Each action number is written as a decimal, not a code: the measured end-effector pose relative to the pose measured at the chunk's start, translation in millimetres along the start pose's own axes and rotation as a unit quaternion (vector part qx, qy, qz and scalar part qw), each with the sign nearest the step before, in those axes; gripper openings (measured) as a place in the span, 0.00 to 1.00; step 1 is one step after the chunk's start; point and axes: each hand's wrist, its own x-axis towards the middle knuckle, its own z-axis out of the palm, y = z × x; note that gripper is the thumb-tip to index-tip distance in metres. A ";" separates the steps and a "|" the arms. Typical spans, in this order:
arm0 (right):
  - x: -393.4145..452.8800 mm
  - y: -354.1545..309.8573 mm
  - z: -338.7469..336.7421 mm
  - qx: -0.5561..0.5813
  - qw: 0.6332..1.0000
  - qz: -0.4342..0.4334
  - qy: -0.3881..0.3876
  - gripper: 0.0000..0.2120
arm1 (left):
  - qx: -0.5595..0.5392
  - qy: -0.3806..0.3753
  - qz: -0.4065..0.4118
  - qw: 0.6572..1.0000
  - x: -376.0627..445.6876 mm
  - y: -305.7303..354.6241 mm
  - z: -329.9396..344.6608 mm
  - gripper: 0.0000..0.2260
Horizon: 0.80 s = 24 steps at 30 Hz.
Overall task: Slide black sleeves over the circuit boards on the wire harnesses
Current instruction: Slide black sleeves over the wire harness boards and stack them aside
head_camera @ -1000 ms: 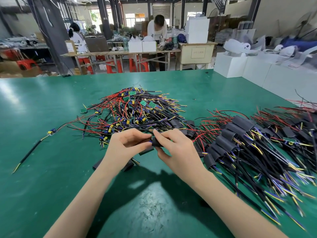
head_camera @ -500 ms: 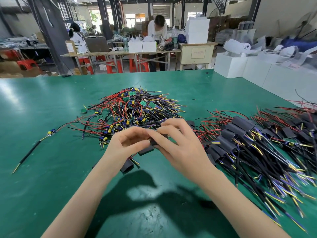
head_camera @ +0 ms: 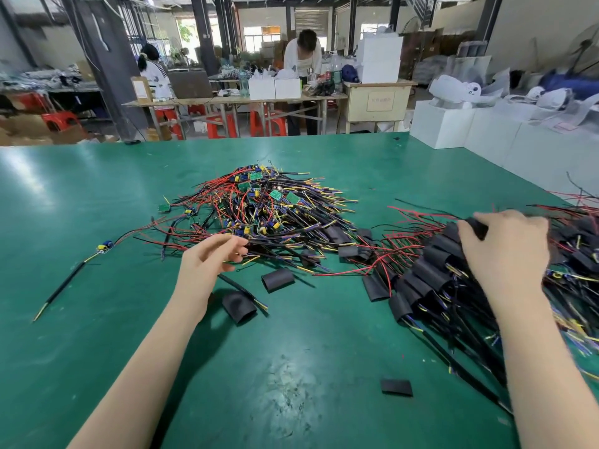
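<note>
A tangled pile of wire harnesses (head_camera: 262, 212) with bare green circuit boards lies mid-table. To the right is a pile of harnesses with black sleeves on them (head_camera: 431, 273). My right hand (head_camera: 505, 251) rests on that pile, fingers closed on a sleeved harness (head_camera: 478, 226) at its top. My left hand (head_camera: 210, 260) hovers at the near edge of the bare pile, fingers spread and empty. Loose black sleeves lie near it: one (head_camera: 277, 279) at centre, another (head_camera: 239, 306) by my left wrist, a flat one (head_camera: 396, 387) nearer me.
The green table (head_camera: 97, 335) stretches wide. A single harness (head_camera: 74, 273) lies apart at the left. White boxes (head_camera: 486, 137) line the far right edge. Two people stand at benches behind the table.
My hands were together at centre working a sleeve onto a harness. They have parted: the right carried the sleeved harness to the right pile, the left opened and moved toward the bare pile.
</note>
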 end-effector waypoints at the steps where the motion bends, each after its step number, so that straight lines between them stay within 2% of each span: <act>1: 0.2 1.1 2.1 0.006 1.000 -0.008 0.000 0.16 | 0.008 0.002 -0.001 1.000 0.6 -0.5 -1.3 0.08; 5: -2.2 -12.9 3.6 0.085 0.989 -0.078 0.092 0.17 | 0.062 0.044 0.025 0.997 4.4 -1.9 -8.6 0.06; 7: -10.4 -30.4 4.7 0.121 0.973 -0.149 0.128 0.13 | 0.148 0.075 0.060 0.984 6.5 -6.2 -13.3 0.06; 8: -17.2 -40.8 7.2 0.138 0.967 -0.180 0.116 0.12 | 0.196 0.087 0.072 0.974 7.1 -9.2 -15.1 0.06; 11: -46.6 -73.2 20.5 0.187 0.939 -0.290 -0.018 0.11 | 0.307 0.088 0.088 0.944 8.9 -17.4 -19.5 0.12; 14: -75.6 -99.8 41.6 0.218 0.857 -0.436 -0.166 0.14 | 0.443 0.008 0.109 0.890 11.8 -25.1 -28.6 0.17; 16: -87.6 -114.4 57.5 0.207 0.811 -0.488 -0.248 0.16 | 0.503 -0.040 0.101 0.857 12.6 -26.7 -34.1 0.15; 18: -93.9 -126.4 71.8 0.153 0.802 -0.492 -0.301 0.19 | 0.520 -0.068 0.099 0.846 11.7 -25.1 -35.7 0.12; 20: -93.0 -137.0 80.4 0.069 0.810 -0.490 -0.315 0.21 | 0.529 -0.078 0.110 0.838 11.4 -23.1 -35.0 0.09; 24: -84.2 -151.2 81.5 0.024 0.818 -0.491 -0.298 0.15 | 0.574 -0.061 0.132 0.806 9.9 -21.6 -38.1 0.05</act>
